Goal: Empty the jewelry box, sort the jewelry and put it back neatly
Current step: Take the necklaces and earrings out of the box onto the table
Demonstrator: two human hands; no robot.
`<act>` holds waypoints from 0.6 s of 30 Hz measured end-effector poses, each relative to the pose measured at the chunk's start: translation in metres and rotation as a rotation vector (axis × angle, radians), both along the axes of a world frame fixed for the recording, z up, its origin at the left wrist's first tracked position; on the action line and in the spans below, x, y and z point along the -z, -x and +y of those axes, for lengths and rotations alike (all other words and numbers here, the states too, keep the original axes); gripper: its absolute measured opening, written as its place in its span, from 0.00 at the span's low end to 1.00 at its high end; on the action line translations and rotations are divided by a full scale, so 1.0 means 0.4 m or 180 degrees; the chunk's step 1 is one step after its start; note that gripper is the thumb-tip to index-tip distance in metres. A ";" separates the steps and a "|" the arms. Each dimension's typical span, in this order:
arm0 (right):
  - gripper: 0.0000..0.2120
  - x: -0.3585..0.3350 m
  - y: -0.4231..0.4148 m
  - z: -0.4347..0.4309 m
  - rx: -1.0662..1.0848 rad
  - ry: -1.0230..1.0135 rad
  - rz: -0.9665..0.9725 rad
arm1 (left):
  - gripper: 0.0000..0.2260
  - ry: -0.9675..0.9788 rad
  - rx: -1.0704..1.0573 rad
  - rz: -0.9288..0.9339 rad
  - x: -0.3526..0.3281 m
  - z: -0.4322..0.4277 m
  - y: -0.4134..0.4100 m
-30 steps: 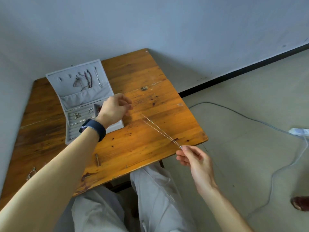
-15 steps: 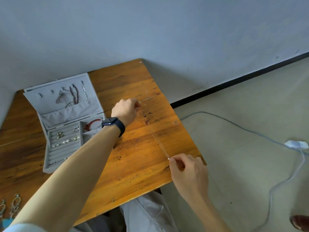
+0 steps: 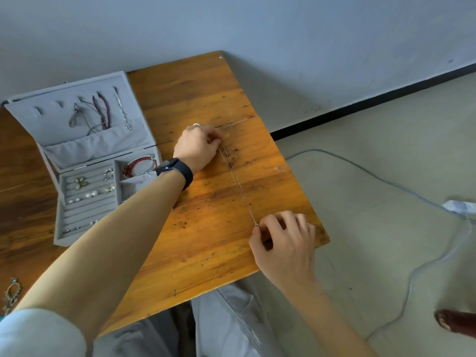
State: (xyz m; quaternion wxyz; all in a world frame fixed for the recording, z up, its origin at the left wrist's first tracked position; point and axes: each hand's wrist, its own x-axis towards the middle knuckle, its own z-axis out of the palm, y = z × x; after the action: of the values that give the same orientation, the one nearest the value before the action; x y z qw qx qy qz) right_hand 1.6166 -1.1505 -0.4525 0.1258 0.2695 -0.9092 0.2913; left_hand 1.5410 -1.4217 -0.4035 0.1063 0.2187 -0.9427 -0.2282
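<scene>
Head view, looking down.

- We see a wooden surface [image 3: 206,99] set against a pale wall, running from the upper middle of the frame to the lower left.
- Jewelry box [image 3: 60,239]: grey, lid open, at the left of the frame on the surface. Several necklaces [image 3: 101,112] hang from hooks inside the raised lid, above a fabric pocket. The lower tray holds small earrings [image 3: 81,182] in the padded rows. A red bracelet [image 3: 139,162] sits in the compartment to their right.
- Thin chain [image 3: 238,184]: silver, very fine, drawn out in a straight line over the right part of the surface, well apart from the box. We cannot tell whether it lies on the wood or hangs just above it.
- Left hand [image 3: 197,148]: at the chain's upper end, fingers curled in, fingertips pinching the chain. There is a ring [image 3: 197,124] on one finger and a dark watch [image 3: 177,171] on the wrist. The forearm crosses over the box's right edge.
- Right hand [image 3: 282,243]: near the lower right corner of the surface, thumb and forefinger pinching the chain's lower end, other fingers bent.
- More ornate earrings [image 3: 11,295] lie on the surface at the lower left edge of the frame.
- On the floor at right we note a pale cable [image 3: 386,184] and a white plug block [image 3: 461,206].
</scene>
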 end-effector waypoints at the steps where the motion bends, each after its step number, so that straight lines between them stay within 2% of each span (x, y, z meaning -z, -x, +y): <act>1: 0.05 0.001 0.000 0.002 -0.0014 0.0038 -0.0010 | 0.06 -0.0002 0.0015 -0.0023 -0.001 -0.005 -0.002; 10: 0.05 -0.016 -0.007 0.015 -0.0178 0.0193 -0.0133 | 0.07 0.0168 0.0284 -0.0158 -0.015 -0.033 -0.016; 15: 0.09 -0.025 -0.014 0.031 -0.0313 0.0314 -0.0157 | 0.07 0.0231 0.0410 -0.0227 -0.020 -0.040 -0.033; 18: 0.05 -0.019 -0.025 0.042 -0.0372 0.0378 -0.0138 | 0.08 0.0352 0.0452 -0.0199 -0.022 -0.040 -0.048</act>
State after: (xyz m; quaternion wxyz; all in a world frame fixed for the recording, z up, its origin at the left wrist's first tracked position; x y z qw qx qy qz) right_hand 1.6266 -1.1337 -0.4448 0.1047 0.3078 -0.8755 0.3574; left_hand 1.5601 -1.4375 -0.3948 0.0723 0.1522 -0.9699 -0.1759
